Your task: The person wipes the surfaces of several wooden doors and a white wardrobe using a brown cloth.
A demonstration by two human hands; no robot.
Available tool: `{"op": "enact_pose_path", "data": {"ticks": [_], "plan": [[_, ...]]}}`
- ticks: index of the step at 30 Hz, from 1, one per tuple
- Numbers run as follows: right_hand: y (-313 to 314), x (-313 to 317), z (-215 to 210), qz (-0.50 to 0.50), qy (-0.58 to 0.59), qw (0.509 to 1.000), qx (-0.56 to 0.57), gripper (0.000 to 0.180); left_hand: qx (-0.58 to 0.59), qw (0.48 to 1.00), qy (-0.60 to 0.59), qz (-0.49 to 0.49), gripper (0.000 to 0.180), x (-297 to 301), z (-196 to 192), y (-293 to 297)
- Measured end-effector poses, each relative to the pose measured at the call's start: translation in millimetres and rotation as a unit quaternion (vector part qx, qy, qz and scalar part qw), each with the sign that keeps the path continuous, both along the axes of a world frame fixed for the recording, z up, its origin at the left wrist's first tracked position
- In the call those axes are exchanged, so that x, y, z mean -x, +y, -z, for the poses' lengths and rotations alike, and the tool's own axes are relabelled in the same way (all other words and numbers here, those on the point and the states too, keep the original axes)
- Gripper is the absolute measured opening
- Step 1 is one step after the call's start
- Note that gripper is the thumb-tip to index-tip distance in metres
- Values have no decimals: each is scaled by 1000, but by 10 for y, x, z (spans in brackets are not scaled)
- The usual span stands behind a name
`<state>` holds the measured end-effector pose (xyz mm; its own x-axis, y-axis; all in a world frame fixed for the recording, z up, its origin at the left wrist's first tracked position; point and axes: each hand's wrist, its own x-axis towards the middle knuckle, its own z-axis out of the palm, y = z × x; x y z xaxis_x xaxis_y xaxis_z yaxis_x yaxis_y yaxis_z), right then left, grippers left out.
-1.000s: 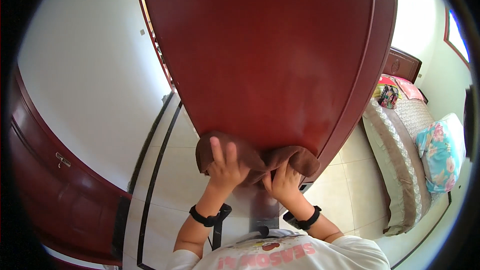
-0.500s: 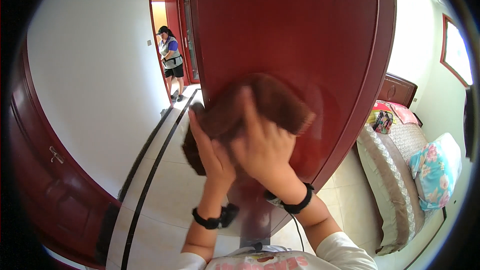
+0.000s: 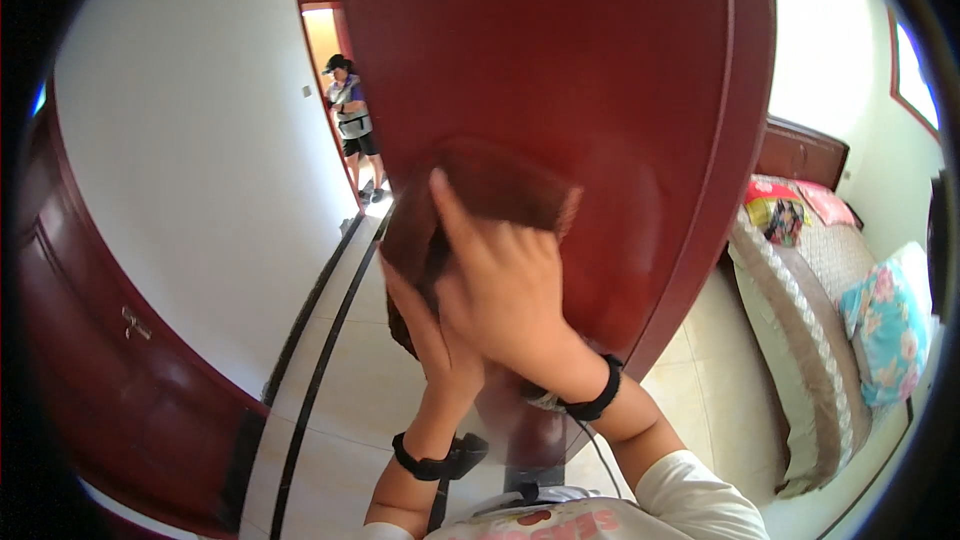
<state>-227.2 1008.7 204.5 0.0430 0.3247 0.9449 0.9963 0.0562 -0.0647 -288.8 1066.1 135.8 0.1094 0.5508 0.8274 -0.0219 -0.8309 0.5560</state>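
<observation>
Shifted left, my outspread right grip (image 3: 515,285) presses brown cloth (image 3: 492,188) ahead, left grip (image 3: 442,352) closure unclear; uneven pressure could bunch it.

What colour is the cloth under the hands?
The cloth is dark brown, seen best in the head view.

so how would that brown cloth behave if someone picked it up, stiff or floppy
The brown cloth is probably floppy: a dark crease shows beside the right hand's index finger. It seems soft and unlikely to break, given its matte, fabric-like surface. Pushed, it would likely slide fairly easily, as the dark red panel behind it looks smooth and glossy.
</observation>
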Motion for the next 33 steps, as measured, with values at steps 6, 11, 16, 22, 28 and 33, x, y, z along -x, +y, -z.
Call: {"op": "enact_pose_path", "data": {"ticks": [6,11,16,22,28,33], "plan": [[-414,-352,97,69,77,994,-48,65,-191,972,107,-91,72,-254,-167,-241],[-672,-372,750,176,118,977,5,63,-241,948,179,-110,67,-444,606,-500],[-614,-195,1108,202,136,970,18,63,-437,844,259,-172,32,-565,1256,-528],[-578,-231,994,155,124,980,30,65,-265,954,128,-57,37,-271,714,-301],[-40,25,1118,106,67,992,18,67,-344,886,111,-291,47,-40,996,183],[218,333,1513,21,-33,992,118,56,-72,959,206,-181,63,225,1368,118]]}}
